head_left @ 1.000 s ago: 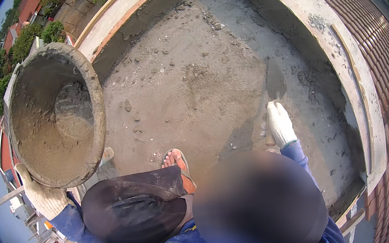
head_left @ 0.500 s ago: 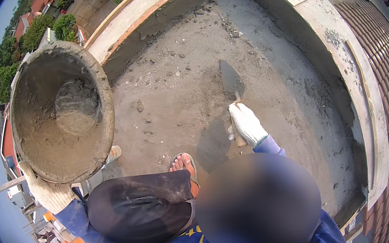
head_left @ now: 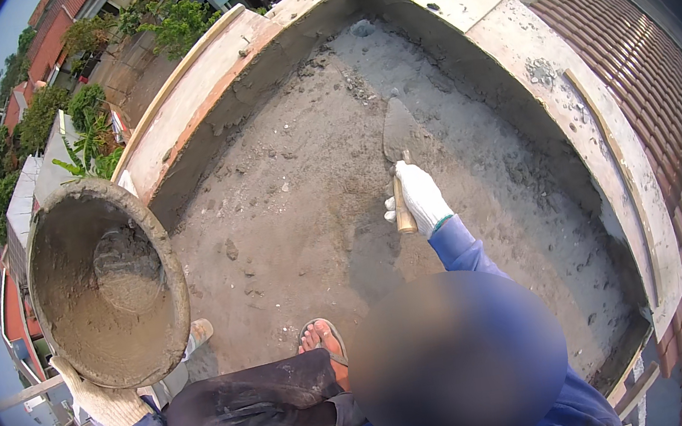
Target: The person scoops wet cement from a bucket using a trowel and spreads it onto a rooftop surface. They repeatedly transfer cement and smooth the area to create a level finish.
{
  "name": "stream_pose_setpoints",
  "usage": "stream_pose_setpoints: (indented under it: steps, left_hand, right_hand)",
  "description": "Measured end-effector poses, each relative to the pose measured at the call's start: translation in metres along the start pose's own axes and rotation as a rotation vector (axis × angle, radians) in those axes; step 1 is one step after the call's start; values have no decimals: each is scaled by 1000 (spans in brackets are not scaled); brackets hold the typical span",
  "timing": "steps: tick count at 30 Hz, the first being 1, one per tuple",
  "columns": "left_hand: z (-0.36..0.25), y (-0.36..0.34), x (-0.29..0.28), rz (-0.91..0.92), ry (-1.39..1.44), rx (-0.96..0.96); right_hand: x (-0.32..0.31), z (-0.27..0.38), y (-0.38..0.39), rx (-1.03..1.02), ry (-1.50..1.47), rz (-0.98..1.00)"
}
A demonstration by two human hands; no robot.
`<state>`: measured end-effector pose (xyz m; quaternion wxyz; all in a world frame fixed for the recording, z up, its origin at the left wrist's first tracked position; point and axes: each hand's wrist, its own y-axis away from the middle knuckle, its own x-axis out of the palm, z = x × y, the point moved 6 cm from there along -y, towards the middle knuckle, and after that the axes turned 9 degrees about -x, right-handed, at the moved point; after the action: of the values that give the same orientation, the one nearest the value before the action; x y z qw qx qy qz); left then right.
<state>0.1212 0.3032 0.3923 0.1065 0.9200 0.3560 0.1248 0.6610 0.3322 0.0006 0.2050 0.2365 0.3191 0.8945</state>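
Observation:
My left hand (head_left: 105, 395), in a cream knitted glove, grips the near rim of a round mortar bucket (head_left: 178, 299). The bucket is tilted so that its open mouth shows. Wet grey mortar (head_left: 127, 254) lies against its bottom and coats its walls. My right hand (head_left: 422, 194), in a white glove, is closed around the wooden handle of a pointed trowel (head_left: 408, 131). The triangular blade points away from me, over the rough grey floor (head_left: 290, 220); whether it touches the surface I cannot tell.
A low mortar-coated wall (head_left: 504, 79) encloses the floor, with pale boards (head_left: 540, 57) along its top. Tiled roofs (head_left: 621, 47) lie beyond on the right. Crumbs and small lumps are scattered about. My sandalled foot (head_left: 320, 336) stands near the middle.
My view has shifted, so the bucket sits lower in the picture. The trowel has moved right and farther away over the floor, and its blade looks paler. Both grips are the same.

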Motion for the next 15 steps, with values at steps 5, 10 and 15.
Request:
stream_pose_setpoints:
  steps: [5,10,15]
  left_hand:
    - [2,-4,6,-57,-162,107]
    - [23,-1,40,-34,-133,25]
    - [30,-19,53,69,-194,36]
  right_hand:
    - [43,-8,15,76,-117,244]
    - [108,-12,-70,27,-6,289]
    - [63,44,-105,-65,-300,149]
